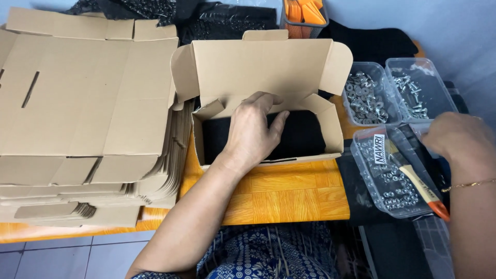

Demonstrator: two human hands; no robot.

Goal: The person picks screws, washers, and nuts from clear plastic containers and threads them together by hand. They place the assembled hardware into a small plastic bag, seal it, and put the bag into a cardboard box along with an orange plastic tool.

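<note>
So, box held steady while the screw tub got reached for.

An open cardboard box [268, 98] was pinned at its front edge by the left hand [251, 132], fingers spread flat over the black lining, nothing gripped. The right hand [454, 137] was hovered just past the far right corner of a clear tub of screws [392, 175]; whether it was shut couldn't be told. That tub was laid lengthwise, running away from the body, just right of the box, so the right hand was nearer.
</note>
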